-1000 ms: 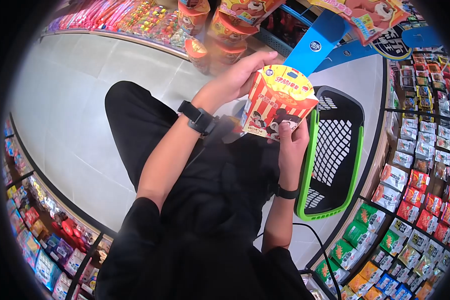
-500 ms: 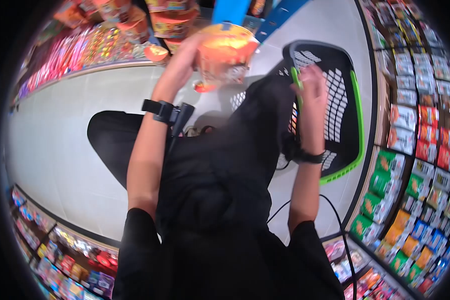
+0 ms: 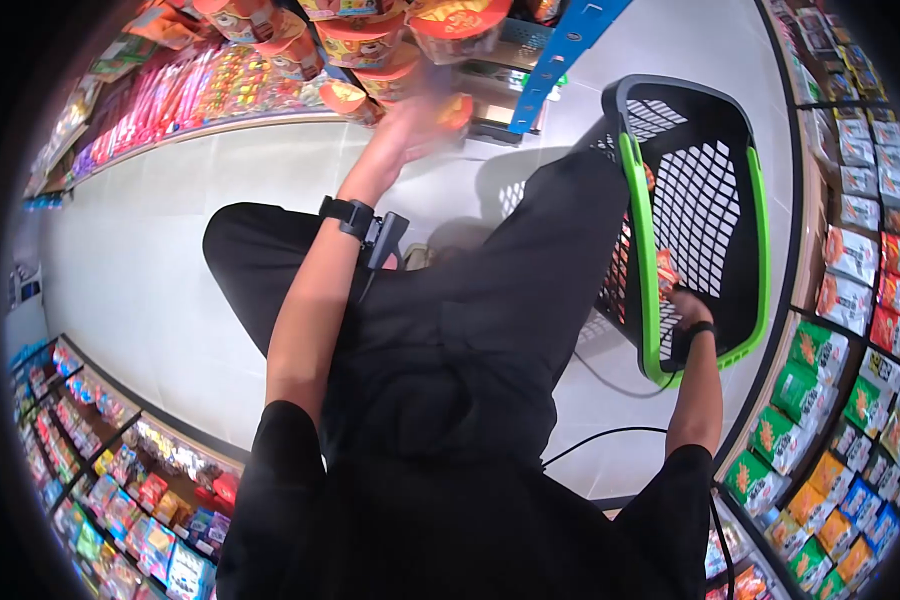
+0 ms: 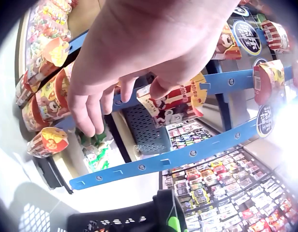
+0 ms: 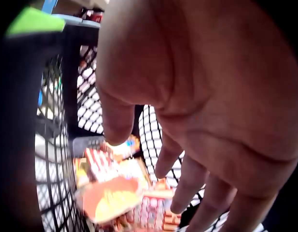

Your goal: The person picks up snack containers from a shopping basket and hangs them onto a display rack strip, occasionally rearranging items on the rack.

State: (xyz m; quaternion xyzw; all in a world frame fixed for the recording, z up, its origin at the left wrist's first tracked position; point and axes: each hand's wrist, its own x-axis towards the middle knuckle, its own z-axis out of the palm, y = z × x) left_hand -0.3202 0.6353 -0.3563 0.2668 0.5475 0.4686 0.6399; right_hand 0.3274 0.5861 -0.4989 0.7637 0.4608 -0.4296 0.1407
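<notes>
Fingers loose and parted, nothing in their grip: that's the right hand, down inside the basket! Below it, packs lie jumbled at the bottom, one turning its orange-and-yellow face to the wrist camera, stripes showing just behind. Over to the left hand, up by the blue rails: fingers bent slightly, hanging apart, no grip to be seen. A red striped carton sits right behind the thumb; touching or not, I cannot tell. From the head view that hand is a blur, close to the stacked tubs. And the basket, black with green edges, stands on the floor beside the right leg.
</notes>
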